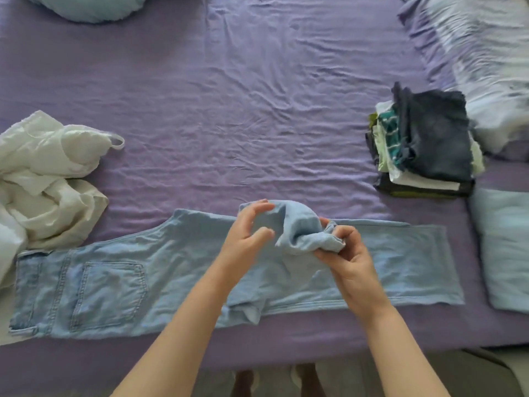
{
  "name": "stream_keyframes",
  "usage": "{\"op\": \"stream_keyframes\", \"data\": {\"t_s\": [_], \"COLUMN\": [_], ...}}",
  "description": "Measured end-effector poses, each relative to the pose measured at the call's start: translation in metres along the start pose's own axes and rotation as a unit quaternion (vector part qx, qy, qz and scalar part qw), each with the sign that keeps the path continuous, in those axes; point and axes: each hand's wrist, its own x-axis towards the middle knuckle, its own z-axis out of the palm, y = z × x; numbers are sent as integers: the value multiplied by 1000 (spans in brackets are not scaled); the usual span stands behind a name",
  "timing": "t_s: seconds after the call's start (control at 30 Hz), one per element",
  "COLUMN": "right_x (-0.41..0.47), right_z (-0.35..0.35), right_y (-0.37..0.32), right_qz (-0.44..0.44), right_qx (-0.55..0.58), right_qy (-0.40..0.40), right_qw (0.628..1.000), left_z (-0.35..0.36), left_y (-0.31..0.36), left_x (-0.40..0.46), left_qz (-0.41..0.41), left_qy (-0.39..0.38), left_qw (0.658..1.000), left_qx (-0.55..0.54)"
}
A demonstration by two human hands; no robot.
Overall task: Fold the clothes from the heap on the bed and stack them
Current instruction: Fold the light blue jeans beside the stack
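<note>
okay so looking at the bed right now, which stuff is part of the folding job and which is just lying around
Part of the job:
- light blue jeans, laid flat, one leg end gripped by the left hand and right hand
- white clothes heap
- folded stack

Just lying about:
- pale blue pillow beside the stack
- round cushion
- rumpled duvet

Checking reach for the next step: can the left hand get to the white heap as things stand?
Probably yes. The white heap lies on the left hand's own side with nothing between them, but that hand would first have to let go of the light blue garment it holds.
</note>
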Motion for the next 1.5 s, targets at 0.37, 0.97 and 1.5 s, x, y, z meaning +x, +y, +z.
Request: {"op": "stream_keyframes", "data": {"t_s": [0.37, 0.97, 1.5], "right_x": [-18, -71, -53], "right_z": [-140, -323, -363], "right_y": [-50, -18, 21], "right_qz": [-34, 115, 184], "right_qx": [-44, -104, -614], "right_qy": [103, 338, 280], "right_qw": [993, 928, 715], "left_z": [143, 393, 431], "left_y": [65, 10, -78], "left_x": [107, 195, 200], "left_qz": [-54, 80, 167], "left_qy": [-349, -337, -192], "left_qw": [836, 831, 768], "left_qx": [419, 435, 587]}}
